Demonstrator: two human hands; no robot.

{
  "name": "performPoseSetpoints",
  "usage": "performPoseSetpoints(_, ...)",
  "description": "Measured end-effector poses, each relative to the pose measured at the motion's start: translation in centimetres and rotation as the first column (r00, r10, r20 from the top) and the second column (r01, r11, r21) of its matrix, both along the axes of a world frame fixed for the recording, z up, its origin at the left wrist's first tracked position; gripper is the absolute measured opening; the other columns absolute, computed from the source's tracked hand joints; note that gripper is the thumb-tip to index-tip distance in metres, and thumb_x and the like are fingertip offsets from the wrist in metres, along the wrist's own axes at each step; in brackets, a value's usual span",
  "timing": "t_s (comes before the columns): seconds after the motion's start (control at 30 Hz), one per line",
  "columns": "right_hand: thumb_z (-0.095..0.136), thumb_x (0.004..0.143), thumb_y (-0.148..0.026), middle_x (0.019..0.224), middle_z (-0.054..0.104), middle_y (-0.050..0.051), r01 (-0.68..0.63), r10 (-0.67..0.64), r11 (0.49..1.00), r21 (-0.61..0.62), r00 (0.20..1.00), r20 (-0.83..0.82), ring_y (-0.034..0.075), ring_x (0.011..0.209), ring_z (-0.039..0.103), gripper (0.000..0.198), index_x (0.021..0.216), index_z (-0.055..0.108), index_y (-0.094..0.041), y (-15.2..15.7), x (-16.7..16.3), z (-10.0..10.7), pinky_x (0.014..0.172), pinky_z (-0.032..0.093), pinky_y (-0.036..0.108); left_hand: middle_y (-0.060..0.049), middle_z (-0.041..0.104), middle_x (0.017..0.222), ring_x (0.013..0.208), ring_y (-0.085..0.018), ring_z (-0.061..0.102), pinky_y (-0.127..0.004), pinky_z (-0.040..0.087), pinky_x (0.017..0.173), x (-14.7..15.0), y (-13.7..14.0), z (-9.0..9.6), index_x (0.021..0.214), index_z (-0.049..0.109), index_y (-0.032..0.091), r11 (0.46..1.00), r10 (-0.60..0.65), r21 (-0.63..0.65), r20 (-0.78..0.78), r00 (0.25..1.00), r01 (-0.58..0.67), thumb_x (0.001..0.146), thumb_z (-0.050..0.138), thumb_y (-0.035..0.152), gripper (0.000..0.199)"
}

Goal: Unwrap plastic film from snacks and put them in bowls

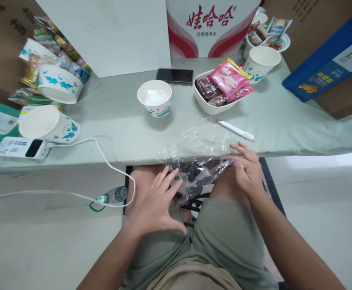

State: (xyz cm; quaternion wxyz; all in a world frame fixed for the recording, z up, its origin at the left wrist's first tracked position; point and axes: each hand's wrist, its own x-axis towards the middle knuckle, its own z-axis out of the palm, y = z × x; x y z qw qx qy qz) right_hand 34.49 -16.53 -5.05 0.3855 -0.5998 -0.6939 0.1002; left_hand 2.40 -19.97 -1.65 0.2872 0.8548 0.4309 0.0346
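Note:
A sheet of clear plastic film [196, 161] lies crumpled over the front edge of the table and hangs down above my lap. At its right side my right hand [246, 169] pinches the film between thumb and fingers. My left hand [159, 201] is spread near the film's lower left, fingers apart, holding nothing. Just beyond the film lies a white utility knife [235, 129]. Farther back stand a paper cup [155, 96] with something white inside and a white bowl [213, 108] of wrapped snacks, among them a pink packet [228, 78].
A black phone [175, 75] lies behind the cup. White boxes [127, 36] stand along the back. At left are paper cups [50, 124], snack packets and a power bank [21, 148] whose white cable [103, 155] drops off the edge. A bottle [115, 195] is on the floor.

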Motion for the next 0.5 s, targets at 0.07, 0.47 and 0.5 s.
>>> performPoseSetpoints(0.07, 0.047, 0.096, -0.029, 0.123, 0.073, 0.005, 0.007, -0.007, 1.000, -0.004, 1.000, -0.020, 0.033, 0.133, 0.058, 0.032, 0.086, 0.077, -0.030, 0.1, -0.4, -0.1, 0.110, 0.045, 0.063, -0.022, 0.029, 0.165, 0.154, -0.049, 0.017, -0.071, 0.030, 0.118, 1.4, -0.6, 0.2, 0.149, 0.050, 0.017, 0.999, 0.018, 0.044, 0.020, 1.000, -0.019, 0.056, 0.070, 0.087, 0.118)
performPoseSetpoints(0.47, 0.044, 0.100, -0.033, 0.127, 0.072, 0.003, 0.040, -0.034, 0.999, 0.021, 0.978, -0.205, 0.027, 0.136, 0.055, 0.035, 0.092, 0.078, -0.027, 0.1, -2.1, 0.6, 0.113, 0.042, 0.056, -0.007, 0.072, 0.095, 0.095, -0.022, 0.070, -0.038, 0.056, 0.088, 9.9, -0.6, -2.0, 0.082, 0.063, 0.019, 0.913, 0.404, -0.204, 0.312, 0.860, -0.354, 0.083, 0.057, 0.013, 0.009)
performPoseSetpoints(0.5, 0.044, 0.100, -0.032, 0.127, 0.072, 0.003, 0.039, -0.031, 0.999, 0.033, 0.977, -0.210, 0.027, 0.134, 0.056, 0.035, 0.092, 0.078, -0.027, 0.0, -2.2, 0.9, 0.113, 0.043, 0.055, -0.004, 0.070, 0.084, 0.085, -0.020, 0.069, -0.035, 0.056, 0.082, 9.9, -0.5, -2.2, 0.078, 0.060, 0.020, 0.890, 0.449, -0.249, 0.344, 0.825, -0.381, 0.084, 0.053, 0.014, 0.011)
